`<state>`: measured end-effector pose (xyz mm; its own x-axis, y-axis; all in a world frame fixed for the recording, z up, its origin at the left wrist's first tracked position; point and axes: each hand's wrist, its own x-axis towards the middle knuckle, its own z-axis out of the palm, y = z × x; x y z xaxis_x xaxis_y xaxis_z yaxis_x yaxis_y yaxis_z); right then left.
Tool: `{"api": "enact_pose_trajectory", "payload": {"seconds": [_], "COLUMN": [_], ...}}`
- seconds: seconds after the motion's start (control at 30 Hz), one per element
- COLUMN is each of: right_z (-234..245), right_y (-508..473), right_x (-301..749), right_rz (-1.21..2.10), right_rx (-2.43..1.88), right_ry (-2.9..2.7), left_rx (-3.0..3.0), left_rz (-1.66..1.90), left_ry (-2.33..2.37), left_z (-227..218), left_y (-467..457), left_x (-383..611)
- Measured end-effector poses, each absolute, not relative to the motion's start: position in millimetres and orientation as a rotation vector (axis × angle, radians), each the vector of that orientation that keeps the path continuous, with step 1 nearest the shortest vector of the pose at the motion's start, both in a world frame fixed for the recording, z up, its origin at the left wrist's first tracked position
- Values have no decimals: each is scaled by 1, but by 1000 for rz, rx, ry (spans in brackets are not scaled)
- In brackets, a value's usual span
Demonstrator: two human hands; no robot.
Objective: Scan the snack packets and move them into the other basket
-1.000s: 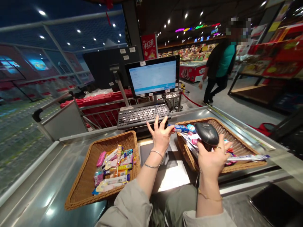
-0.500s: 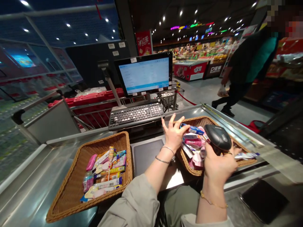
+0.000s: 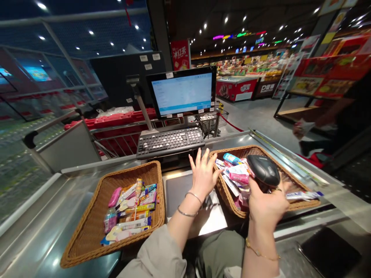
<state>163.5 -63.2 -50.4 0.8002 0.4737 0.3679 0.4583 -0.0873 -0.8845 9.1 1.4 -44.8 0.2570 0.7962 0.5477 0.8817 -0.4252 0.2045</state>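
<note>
1. The right hand is closed around the grip of a black scanner, whose head stands above the near part of the right basket.
2. The scanner looks like stiff, smooth moulded plastic, probably light enough for one hand; its narrow handle is the natural hold, and its rounded head could feel slippery.
3. The left hand has its fingers spread apart beside that basket's left rim, the thumb close to the goods; nothing clearly shows in its grasp.
4. In the right basket, a pink tube and a blue packet lie among mixed wrappers. They should be light; glossy film may slide, so a pinch at the ends seems best.
5. A long, slim packet lies across the basket's right side, likely easiest to lift by its middle.
6. The left basket holds more small packets and a clear bottle, probably firm and best held round its body.
7. Both baskets are brown, coarse wicker weave with braided rims and sloping walls; between them lies a flat, matte grey pad, set in a shiny metal counter.
</note>
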Motion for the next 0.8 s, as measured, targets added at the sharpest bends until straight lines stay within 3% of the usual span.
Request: {"api": "enact_pose_trajectory", "payload": {"seconds": [0.23, 0.47, 0.8], "right_z": [-42, -67, -86], "right_y": [-64, -56, -54], "right_x": [119, 72, 3], "right_rz": [189, 348, 364], "right_rx": [-1482, -1293, -1198], "right_ry": [-1019, -1454, -1778], "left_rx": [-2295, -2107, -1839], "left_rz": [-896, -808, -287], "left_ry": [-1732, -1956, -2305], "left_z": [-52, -67, -66], "left_y": [-43, -80, -102], "left_x": [-77, -167, -263]}}
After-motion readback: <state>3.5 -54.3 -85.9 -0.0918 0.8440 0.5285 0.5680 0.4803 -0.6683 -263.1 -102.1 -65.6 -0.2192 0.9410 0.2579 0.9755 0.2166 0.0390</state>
